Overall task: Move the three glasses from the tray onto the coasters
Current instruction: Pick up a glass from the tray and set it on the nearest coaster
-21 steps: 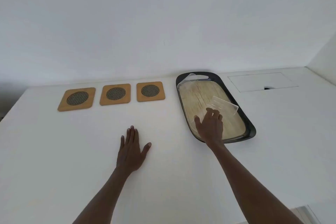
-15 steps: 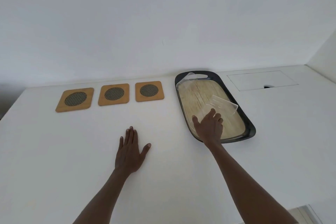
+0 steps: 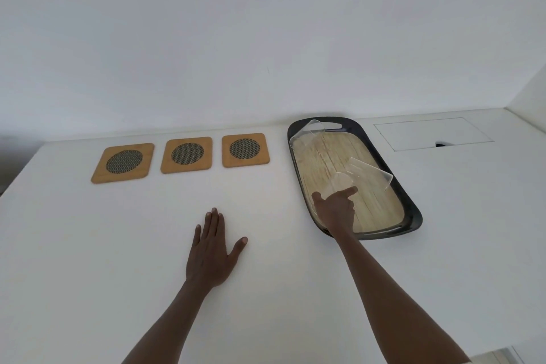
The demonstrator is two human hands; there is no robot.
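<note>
Head view: we record a white table [image 3: 88, 245] against a plain white wall, seen from above. Three square wooden coasters with dark mesh centres lie in a row near the far edge: left coaster [image 3: 123, 162], middle coaster [image 3: 186, 154], right coaster [image 3: 245, 149]; none carries anything. Just right of them sits a dark oval tray [image 3: 409, 204] with a pale wood-grain floor. We make out three clear glasses on or over it, their outlines faint. The far glass [image 3: 310, 134] stands at the tray's far left corner. The middle glass [image 3: 369, 173] appears tilted toward the right rim; we cannot tell whether it rests flat. The near glass [image 3: 339, 183] is in the right hand [image 3: 335, 210], whose grip is closed around the lower part of the glass, thumb on the left side and forefinger crossing the right; whether its base touches the tray floor we cannot tell. The left hand [image 3: 211, 251] lies flat on the table, palm down, fingers spread, grip fully open and holding nothing, well apart from both coasters and tray. A rectangular flush panel [image 3: 428, 133] is set in the table beyond the tray, to the right.
</note>
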